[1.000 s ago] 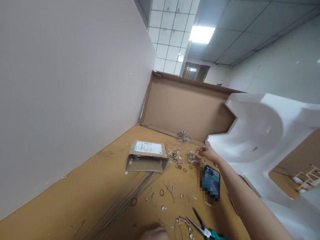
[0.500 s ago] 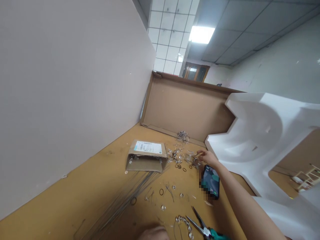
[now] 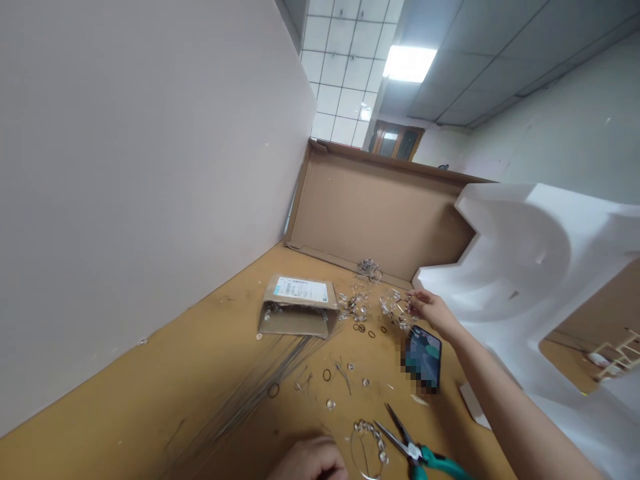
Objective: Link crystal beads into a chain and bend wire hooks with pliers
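Note:
My right hand (image 3: 429, 309) reaches to a heap of clear beaded pieces (image 3: 395, 309) at the back, thumb and fingers drawn together at its right side. Whether a piece is pinched in them is too small to tell. My left hand (image 3: 313, 460) rests low at the front edge with its fingers curled, and what they may hold is hidden. Just right of it lies a ring of clear beads on wire (image 3: 376, 433). Long-nose pliers (image 3: 413, 453) with green handles lie beside that ring, jaws apart.
A small cardboard box (image 3: 300, 323) lies open towards me, with thin wires (image 3: 260, 393) before it. Dark rings (image 3: 371, 335) and loose clear beads (image 3: 331, 405) are scattered about. A phone (image 3: 425, 360) lies under my right forearm. White foam (image 3: 520, 253) stands at right, a pale panel (image 3: 150, 167) at left.
My right hand has shifted slightly right and up at the beaded heap. More of my left hand has come into view at the bottom edge. The camera view has tilted a little.

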